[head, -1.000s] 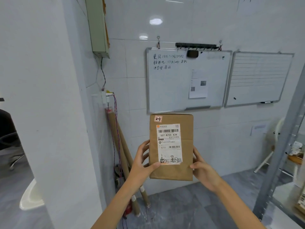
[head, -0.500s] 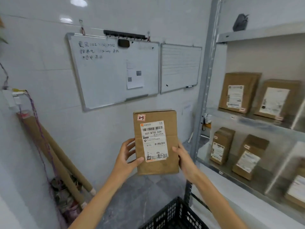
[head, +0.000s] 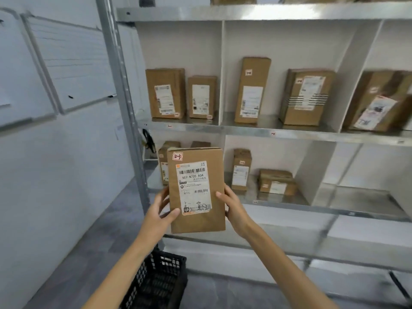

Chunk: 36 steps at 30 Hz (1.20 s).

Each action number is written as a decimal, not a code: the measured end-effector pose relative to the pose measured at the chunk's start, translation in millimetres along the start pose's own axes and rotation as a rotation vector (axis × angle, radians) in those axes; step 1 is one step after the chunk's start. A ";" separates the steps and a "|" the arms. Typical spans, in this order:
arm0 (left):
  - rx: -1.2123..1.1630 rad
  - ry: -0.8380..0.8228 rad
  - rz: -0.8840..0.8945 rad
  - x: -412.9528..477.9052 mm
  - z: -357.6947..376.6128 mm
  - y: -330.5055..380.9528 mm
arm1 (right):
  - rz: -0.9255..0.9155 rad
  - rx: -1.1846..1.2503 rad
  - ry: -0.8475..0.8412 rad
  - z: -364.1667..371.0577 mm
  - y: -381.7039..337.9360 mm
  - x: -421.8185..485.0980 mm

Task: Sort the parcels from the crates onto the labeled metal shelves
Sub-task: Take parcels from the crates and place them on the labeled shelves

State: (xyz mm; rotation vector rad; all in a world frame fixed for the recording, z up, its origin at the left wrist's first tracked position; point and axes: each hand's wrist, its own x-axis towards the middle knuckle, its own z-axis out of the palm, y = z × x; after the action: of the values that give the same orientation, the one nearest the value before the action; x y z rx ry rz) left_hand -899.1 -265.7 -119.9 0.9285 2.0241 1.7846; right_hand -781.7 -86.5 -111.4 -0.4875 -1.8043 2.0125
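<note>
Parcel point(head: 196, 190), one, upright before the metal shelves point(head: 289, 134); left hand point(head: 159, 216) and right hand point(head: 231, 208), each grip clasping a side edge. Label point(head: 194, 186): "507-N705 A34". Shelved parcels point(head: 166, 93): five upper, four lower. Black crate point(head: 160, 282): one.

The parcel point(head: 213, 219) I hold is plain brown. Its label point(head: 194, 187) is white with black barcodes and an orange mark, and its sticker point(head: 177, 156) is red on white. The shelves point(head: 278, 132) are silver-grey, the crate point(head: 160, 279) is black lattice, and one shelved box point(head: 307, 97) is brown with black stripes.
</note>
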 end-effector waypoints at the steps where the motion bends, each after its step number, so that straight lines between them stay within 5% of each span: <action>1: -0.004 -0.025 -0.004 1.4 11.6 1.4 | 0.001 0.010 0.032 -11.7 1.6 -4.3; 17: 0.229 -0.159 -0.002 33.1 235.6 50.5 | -0.114 -0.085 0.330 -243.0 -12.8 -65.6; 26: 0.016 -0.386 -0.081 32.9 400.1 75.5 | -0.093 -0.183 0.576 -394.3 -12.8 -127.3; 36: -0.063 -0.475 -0.169 36.1 500.9 92.2 | -0.094 -0.214 0.739 -473.8 -10.0 -157.5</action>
State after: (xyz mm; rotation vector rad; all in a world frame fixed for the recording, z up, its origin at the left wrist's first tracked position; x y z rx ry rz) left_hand -600.4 148.4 -120.8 1.0126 1.6800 1.3715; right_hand -407.0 240.9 -153.8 -1.0268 -1.5193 1.3141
